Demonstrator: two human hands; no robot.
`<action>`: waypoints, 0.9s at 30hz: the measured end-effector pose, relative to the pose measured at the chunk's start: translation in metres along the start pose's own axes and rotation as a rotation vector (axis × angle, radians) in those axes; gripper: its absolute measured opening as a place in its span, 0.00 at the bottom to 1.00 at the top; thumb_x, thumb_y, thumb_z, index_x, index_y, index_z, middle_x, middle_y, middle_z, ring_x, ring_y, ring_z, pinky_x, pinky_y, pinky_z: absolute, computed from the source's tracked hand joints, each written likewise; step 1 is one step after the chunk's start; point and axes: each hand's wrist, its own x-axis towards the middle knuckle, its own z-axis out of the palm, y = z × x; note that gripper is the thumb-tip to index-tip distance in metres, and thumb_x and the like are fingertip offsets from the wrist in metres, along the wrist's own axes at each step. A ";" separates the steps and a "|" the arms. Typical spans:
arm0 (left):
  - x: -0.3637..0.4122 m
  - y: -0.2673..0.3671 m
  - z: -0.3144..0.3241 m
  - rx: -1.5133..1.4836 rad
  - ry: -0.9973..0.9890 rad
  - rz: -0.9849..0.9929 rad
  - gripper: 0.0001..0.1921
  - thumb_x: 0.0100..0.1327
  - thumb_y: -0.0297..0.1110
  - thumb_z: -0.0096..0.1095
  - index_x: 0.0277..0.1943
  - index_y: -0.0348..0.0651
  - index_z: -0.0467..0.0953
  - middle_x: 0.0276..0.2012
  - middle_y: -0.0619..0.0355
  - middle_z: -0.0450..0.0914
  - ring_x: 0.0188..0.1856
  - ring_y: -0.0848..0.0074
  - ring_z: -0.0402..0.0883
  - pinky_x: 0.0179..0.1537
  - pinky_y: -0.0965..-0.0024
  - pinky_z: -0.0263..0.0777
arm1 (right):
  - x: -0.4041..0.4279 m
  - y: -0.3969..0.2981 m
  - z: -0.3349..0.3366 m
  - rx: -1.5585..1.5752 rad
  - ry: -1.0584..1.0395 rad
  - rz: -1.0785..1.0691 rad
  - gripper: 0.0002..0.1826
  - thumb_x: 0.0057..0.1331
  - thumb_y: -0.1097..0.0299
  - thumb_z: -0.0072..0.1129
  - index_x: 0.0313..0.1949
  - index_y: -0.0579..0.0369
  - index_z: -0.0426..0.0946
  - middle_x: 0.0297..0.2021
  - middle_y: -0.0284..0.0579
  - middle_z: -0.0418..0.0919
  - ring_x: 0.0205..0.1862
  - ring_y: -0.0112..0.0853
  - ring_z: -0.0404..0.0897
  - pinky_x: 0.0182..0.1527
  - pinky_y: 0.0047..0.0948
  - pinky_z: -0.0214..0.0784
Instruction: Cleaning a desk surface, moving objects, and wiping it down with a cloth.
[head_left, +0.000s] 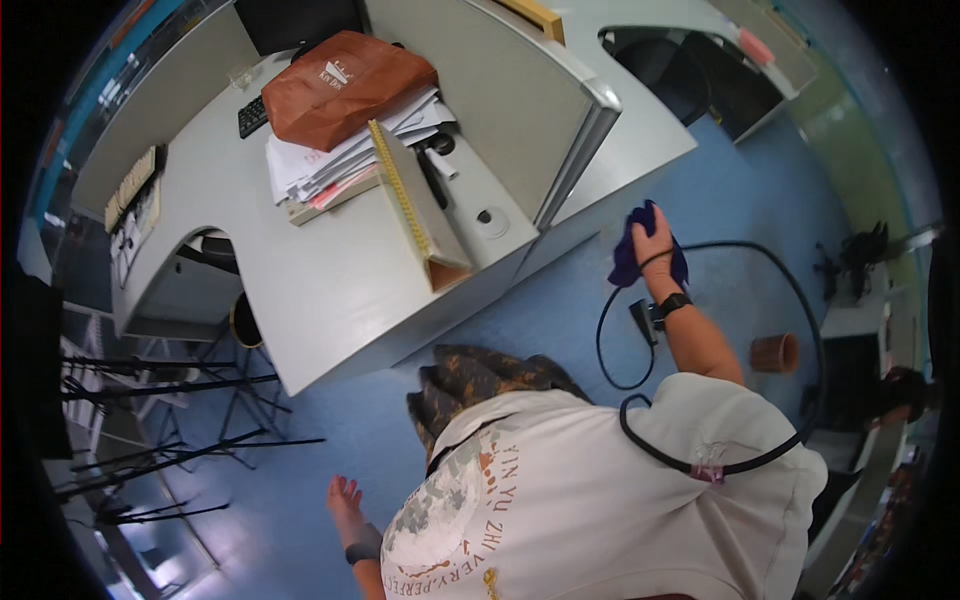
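Note:
My right hand (655, 238) is shut on a dark purple cloth (626, 259), out to the right over the blue floor, past the corner of the desk. A thin black cable (796, 289) passes by this hand and loops back to a clip at my shirt's right shoulder. A small dark device hangs beside the wrist. My left hand (346, 501) is low at my left side over the floor, with its fingers apart and nothing in it. The nearest furniture before me is a light grey desk (315, 300).
On the desk are an orange-brown bag (345, 90), a stack of papers (315, 169), a spiral-bound desk calendar (409, 202) and a black keyboard (253, 118). A grey partition (495, 90) divides the desks. Black tripods (187, 450) stand left; a brown bin (775, 354) stands right.

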 end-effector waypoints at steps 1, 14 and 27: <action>-0.004 -0.019 0.000 -0.024 0.006 -0.024 0.16 0.60 0.45 0.54 0.35 0.37 0.75 0.34 0.54 0.77 0.36 0.70 0.75 0.42 0.61 0.67 | 0.010 -0.027 0.005 -0.084 -0.009 -0.050 0.26 0.50 0.67 0.55 0.52 0.57 0.69 0.43 0.53 0.75 0.46 0.46 0.72 0.50 0.37 0.64; -0.154 -0.046 0.074 0.232 -0.042 0.041 0.21 0.64 0.43 0.50 0.57 0.43 0.65 0.52 0.56 0.70 0.50 0.66 0.72 0.48 0.62 0.66 | 0.038 -0.012 0.096 -0.272 -0.484 -0.592 0.17 0.47 0.63 0.54 0.40 0.45 0.75 0.51 0.39 0.68 0.57 0.40 0.63 0.49 0.60 0.55; -0.381 0.280 0.490 0.556 -0.184 1.415 0.24 0.66 0.36 0.43 0.63 0.38 0.57 0.63 0.48 0.59 0.64 0.63 0.59 0.60 0.62 0.55 | 0.346 0.265 0.046 -0.392 -0.387 -0.006 0.09 0.54 0.72 0.48 0.32 0.49 0.78 0.34 0.46 0.79 0.36 0.47 0.77 0.38 0.44 0.70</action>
